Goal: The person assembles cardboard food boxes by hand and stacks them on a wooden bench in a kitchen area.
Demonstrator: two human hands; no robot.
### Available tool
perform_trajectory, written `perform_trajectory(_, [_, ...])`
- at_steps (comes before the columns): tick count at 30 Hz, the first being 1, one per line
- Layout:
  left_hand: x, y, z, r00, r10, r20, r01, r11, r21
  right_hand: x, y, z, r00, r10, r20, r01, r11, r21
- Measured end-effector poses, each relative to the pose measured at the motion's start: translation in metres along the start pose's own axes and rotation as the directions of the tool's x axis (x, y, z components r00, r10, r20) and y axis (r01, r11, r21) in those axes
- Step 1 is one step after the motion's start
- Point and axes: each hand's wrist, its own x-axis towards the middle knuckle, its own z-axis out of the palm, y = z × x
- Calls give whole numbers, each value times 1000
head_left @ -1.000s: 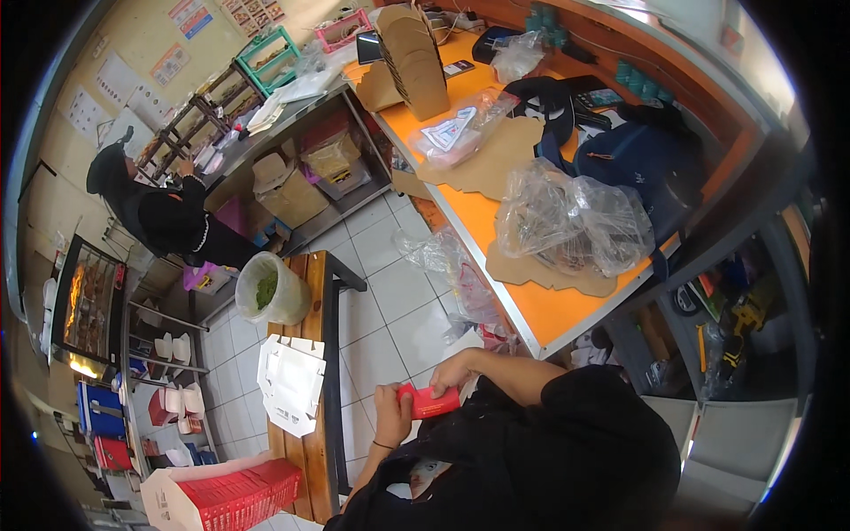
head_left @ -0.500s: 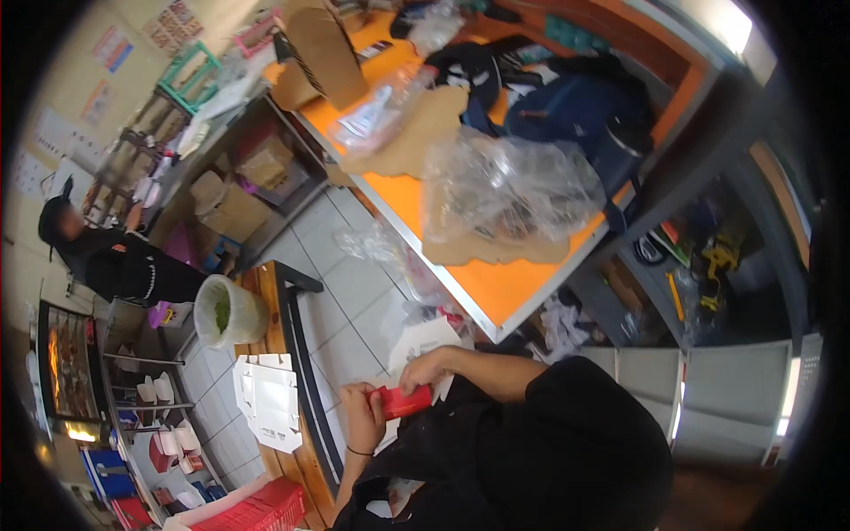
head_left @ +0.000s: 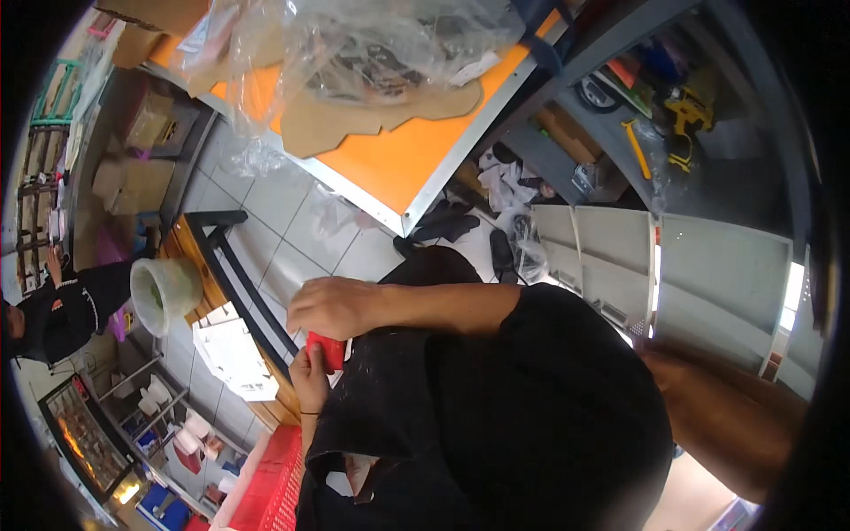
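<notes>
In front of my dark apron is a small red piece of what looks like folding carton, with a white edge showing at its side. My left hand, with a dark band at the wrist, is closed on its near end, thumb along it. My right hand lies across the far end, its fingers curled over and mostly hiding it. To the left, flat white carton blanks are stacked on a wooden bench.
An orange table with a metal edge stands ahead, bearing clear plastic bags and cardboard. A translucent bucket and a red crate are to the left. A person in dark clothes stands far left.
The view has swung, with the table shifting up and left. My right hand has moved from the carton's right side to over its top, and the white flap seen before is now mostly hidden.
</notes>
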Motion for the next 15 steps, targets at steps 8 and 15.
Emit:
perform_trajectory(8, [-24, -31, 30, 946, -268, -180, 116, 801, -588, -42, 4, 34, 789, 607, -94, -590, 792, 159])
perform_trajectory(15, [-70, -44, 51, 865, -474, -167, 230, 669, -707, -60, -11, 64, 860, 418, 293, -434, 901, -13])
